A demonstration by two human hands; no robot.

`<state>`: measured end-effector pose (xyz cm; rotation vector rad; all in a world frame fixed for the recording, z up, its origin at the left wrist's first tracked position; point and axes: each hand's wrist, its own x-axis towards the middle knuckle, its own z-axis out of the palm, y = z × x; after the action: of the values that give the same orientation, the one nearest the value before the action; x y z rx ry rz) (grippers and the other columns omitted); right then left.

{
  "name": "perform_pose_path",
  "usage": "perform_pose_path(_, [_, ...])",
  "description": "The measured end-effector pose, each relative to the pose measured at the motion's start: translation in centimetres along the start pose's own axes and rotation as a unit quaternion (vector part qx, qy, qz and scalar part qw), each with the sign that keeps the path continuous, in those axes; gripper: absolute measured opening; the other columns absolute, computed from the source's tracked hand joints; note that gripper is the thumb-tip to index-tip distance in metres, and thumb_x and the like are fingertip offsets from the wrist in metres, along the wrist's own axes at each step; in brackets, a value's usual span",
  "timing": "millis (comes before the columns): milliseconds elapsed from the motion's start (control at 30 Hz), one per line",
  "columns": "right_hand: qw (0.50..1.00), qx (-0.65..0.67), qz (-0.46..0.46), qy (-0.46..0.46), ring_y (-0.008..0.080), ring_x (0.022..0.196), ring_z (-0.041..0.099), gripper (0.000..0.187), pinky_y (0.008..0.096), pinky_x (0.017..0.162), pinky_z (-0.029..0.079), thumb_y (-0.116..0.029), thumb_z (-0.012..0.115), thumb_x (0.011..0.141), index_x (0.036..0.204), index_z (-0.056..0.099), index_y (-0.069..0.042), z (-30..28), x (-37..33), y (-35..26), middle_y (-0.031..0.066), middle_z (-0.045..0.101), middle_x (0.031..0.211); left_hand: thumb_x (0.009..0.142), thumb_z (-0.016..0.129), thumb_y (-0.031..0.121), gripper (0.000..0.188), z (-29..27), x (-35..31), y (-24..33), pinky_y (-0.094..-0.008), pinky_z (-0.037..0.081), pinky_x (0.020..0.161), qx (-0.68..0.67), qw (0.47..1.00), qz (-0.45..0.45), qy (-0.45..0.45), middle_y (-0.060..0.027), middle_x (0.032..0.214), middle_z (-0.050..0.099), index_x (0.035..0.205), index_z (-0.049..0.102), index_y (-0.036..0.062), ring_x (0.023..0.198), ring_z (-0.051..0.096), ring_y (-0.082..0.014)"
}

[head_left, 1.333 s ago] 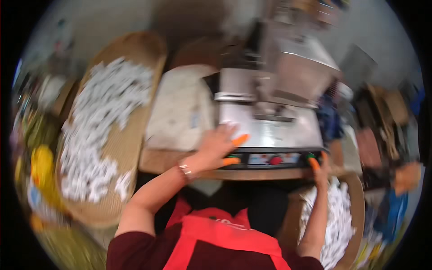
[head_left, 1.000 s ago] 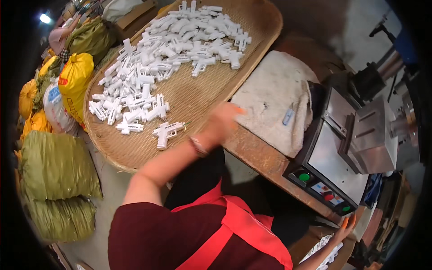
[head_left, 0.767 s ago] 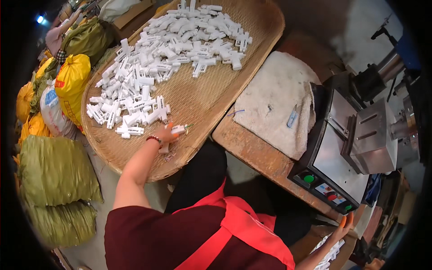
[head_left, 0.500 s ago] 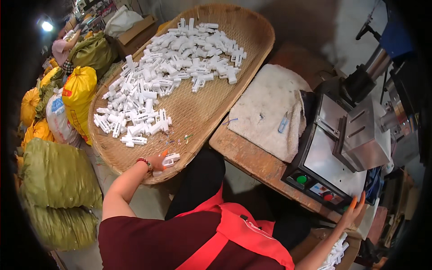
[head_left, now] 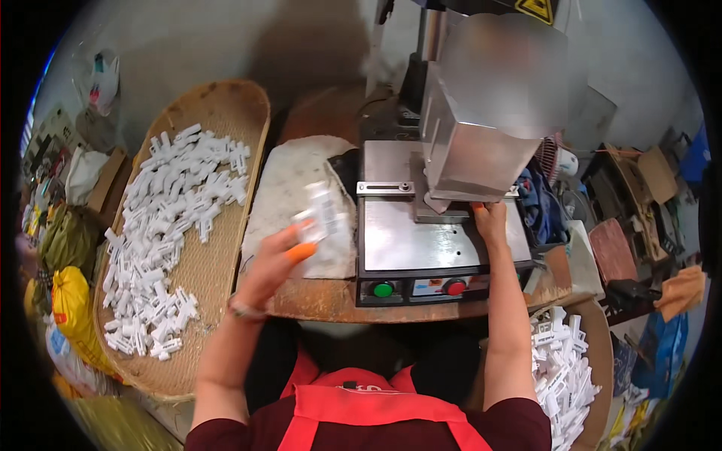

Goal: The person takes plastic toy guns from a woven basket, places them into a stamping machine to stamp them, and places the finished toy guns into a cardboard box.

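Observation:
My left hand [head_left: 280,259], with orange fingertip covers, holds a white plastic part [head_left: 322,213] in the air over the white cloth [head_left: 297,199], left of the metal press machine [head_left: 444,203]. My right hand [head_left: 490,220] rests on the machine's steel plate [head_left: 417,244], fingers under the blurred press head [head_left: 489,124]; I cannot see anything in it. A long woven tray [head_left: 218,225] at my left holds several white plastic parts [head_left: 162,240].
A green button [head_left: 383,289] and a red button [head_left: 456,287] sit on the machine's front. A second basket [head_left: 594,353] of white parts stands at my lower right. Yellow and green sacks [head_left: 68,293] lie at the far left. Clutter fills the right side.
My left hand took a white part from the near end of the woven tray and carried it right toward the machine. My right hand rose from the machine's front edge onto the steel plate.

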<state>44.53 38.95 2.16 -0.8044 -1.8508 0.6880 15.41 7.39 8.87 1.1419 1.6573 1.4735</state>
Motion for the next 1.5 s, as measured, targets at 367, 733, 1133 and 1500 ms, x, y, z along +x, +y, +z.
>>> perform_pose_path(367, [0.885, -0.418, -0.009, 0.207, 0.0307, 0.131, 0.041, 0.033, 0.0412, 0.109, 0.029, 0.0, 0.06, 0.083, 0.115, 0.057, 0.002, -21.8, -16.8, -17.7, 0.0153, 0.05, 0.134, 0.084, 0.068, 0.015, 0.058, 8.2, 3.8, -3.0, -0.0402, 0.036, 0.103, 0.284, 0.929, 0.234, -0.032, -0.0235, 0.138, 0.043, 0.137, 0.046, 0.0041, 0.123, 0.046, -0.0352])
perform_pose_path(733, [0.968, -0.162, 0.169, 0.093, 0.0316, 0.13, 0.043, 0.039, 0.0363, 0.109, 0.028, -0.013, 0.059, 0.09, 0.127, 0.053, -0.002, -16.0, -17.4, -2.5, 0.0183, 0.054, 0.13, 0.079, 0.064, 0.017, 0.018, 22.5, 13.2, -0.7, -0.0409, 0.043, 0.08, 0.362, 0.863, 0.339, 0.095, -0.0106, 0.107, 0.064, 0.092, 0.067, 0.0054, 0.094, 0.056, -0.0295])
perform_pose_path(1133, [0.93, -0.246, 0.272, -0.027, 0.0303, 0.131, 0.04, 0.077, 0.0363, 0.11, 0.029, -0.037, 0.07, 0.085, 0.14, 0.037, 0.005, -14.9, -15.7, 3.1, 0.0214, 0.042, 0.141, 0.077, 0.069, 0.041, 0.077, 8.3, 1.6, -6.3, -0.0478, 0.038, 0.098, 0.354, 0.847, 0.367, -0.15, -0.0169, 0.145, 0.034, 0.144, 0.037, 0.0225, 0.133, 0.034, -0.0386])
perform_pose_path(1500, [0.962, -0.204, 0.157, 0.087, 0.0288, 0.127, 0.045, 0.058, 0.0371, 0.106, 0.036, -0.033, 0.057, 0.095, 0.138, 0.041, 0.003, -18.1, -18.0, 6.1, 0.0186, 0.046, 0.139, 0.077, 0.06, 0.007, 0.019, -24.7, -11.5, -20.8, -0.0457, 0.05, 0.07, 0.515, 0.808, 0.018, 0.283, -0.017, 0.089, 0.063, 0.096, 0.062, 0.0045, 0.083, 0.062, -0.0356])
